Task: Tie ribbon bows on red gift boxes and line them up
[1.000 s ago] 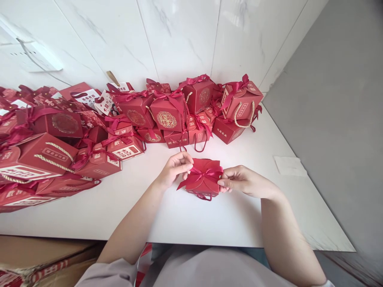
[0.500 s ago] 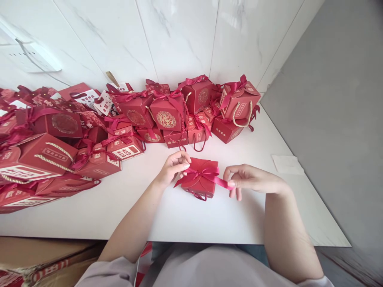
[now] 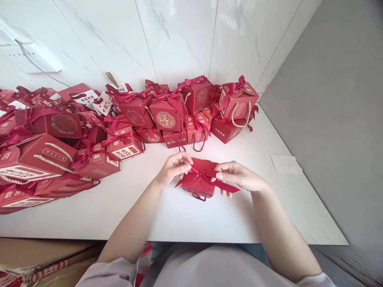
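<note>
A small red gift box (image 3: 194, 186) stands on the white table in front of me, with a red ribbon (image 3: 202, 174) tied in a bow across its folded top. A red cord handle hangs at its near side. My left hand (image 3: 175, 169) pinches the bow's left loop between thumb and fingers. On the other side, my right hand (image 3: 236, 176) is closed on the right loop of the bow. One loose ribbon tail passes under the right hand and points right; another hangs off the box's left edge.
Many red gift boxes (image 3: 166, 115) with ribbons and cord handles are piled along the tiled wall and at the left. A white paper piece (image 3: 286, 164) lies by the table's right edge. A cardboard box (image 3: 44, 253) sits below the front edge at left.
My right hand has let go of the right ribbon tail and moved left onto the bow's right loop. The left hand stays on its loop.
</note>
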`<state>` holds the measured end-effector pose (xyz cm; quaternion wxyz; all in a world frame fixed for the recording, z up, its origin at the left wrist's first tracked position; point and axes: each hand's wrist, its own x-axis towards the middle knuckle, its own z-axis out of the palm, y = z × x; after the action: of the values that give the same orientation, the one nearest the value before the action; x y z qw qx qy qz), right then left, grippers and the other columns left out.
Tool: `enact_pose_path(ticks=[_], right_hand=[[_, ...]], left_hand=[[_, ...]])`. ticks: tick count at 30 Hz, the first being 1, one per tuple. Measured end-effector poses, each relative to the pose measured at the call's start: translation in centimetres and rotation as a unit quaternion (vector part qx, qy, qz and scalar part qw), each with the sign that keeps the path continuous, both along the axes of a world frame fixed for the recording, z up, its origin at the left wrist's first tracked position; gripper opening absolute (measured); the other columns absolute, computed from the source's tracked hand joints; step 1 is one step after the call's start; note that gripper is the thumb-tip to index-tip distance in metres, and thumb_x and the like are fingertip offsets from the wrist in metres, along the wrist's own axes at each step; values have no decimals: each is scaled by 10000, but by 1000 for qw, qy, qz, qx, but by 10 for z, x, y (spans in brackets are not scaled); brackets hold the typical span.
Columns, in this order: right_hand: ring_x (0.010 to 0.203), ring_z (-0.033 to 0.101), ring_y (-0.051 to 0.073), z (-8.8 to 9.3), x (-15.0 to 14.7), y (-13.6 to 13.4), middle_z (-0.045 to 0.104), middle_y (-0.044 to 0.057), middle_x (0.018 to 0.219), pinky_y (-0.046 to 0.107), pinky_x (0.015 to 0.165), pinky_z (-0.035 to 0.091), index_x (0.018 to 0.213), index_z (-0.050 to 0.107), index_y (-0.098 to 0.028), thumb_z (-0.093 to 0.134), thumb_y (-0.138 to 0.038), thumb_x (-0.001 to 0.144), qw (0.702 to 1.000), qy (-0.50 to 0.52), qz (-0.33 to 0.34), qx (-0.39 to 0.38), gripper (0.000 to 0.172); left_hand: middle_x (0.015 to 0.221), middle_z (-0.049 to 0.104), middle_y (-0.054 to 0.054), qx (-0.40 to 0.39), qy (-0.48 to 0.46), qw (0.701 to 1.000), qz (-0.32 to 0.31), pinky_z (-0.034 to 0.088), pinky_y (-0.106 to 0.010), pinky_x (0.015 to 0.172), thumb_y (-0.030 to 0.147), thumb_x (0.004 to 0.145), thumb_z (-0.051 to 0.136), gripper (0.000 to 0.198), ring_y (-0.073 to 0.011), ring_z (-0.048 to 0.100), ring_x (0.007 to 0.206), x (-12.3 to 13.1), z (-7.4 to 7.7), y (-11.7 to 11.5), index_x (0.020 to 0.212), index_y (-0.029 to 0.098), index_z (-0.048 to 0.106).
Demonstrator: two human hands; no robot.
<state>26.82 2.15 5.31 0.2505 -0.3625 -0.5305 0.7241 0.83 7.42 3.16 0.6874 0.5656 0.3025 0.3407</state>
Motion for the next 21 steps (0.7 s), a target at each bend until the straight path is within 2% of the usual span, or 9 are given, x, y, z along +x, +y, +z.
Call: enact_pose_path(ticks=[3, 7, 12, 21], right_hand=[[481, 528, 87, -4, -2, 2, 605, -12, 609, 219, 458, 413, 794, 642, -148, 659, -528, 882, 999, -12, -16, 26, 390], [461, 384, 63, -8, -3, 3, 464, -60, 537, 227, 463, 286, 704, 585, -162, 648, -535, 889, 997, -19, -45, 53, 421], [477, 358, 69, -6, -4, 3, 453, -51, 576, 246, 479, 251, 703, 570, -167, 631, -537, 898, 997, -24, -40, 56, 423], [507, 314, 71, -3, -1, 2, 413, -50, 612, 254, 500, 243, 701, 554, -171, 608, -544, 909, 997, -33, -28, 61, 430]], left_hand=[[563, 492, 72, 10, 39, 999, 6, 357, -142, 392, 342, 784, 764, 244, -41, 455, 430, 2, 5, -3, 871, 165, 622], [519, 435, 95, 38, 77, 996, 19, 366, -141, 411, 325, 783, 767, 231, -37, 454, 415, 4, 9, -7, 843, 165, 612], [514, 427, 99, 65, 76, 995, 15, 401, -142, 444, 282, 809, 741, 185, -28, 440, 414, 3, 9, -6, 825, 160, 603], [523, 467, 85, 16, 60, 998, 12, 333, -131, 380, 300, 761, 772, 244, -37, 469, 408, 4, 7, -4, 763, 164, 570]])
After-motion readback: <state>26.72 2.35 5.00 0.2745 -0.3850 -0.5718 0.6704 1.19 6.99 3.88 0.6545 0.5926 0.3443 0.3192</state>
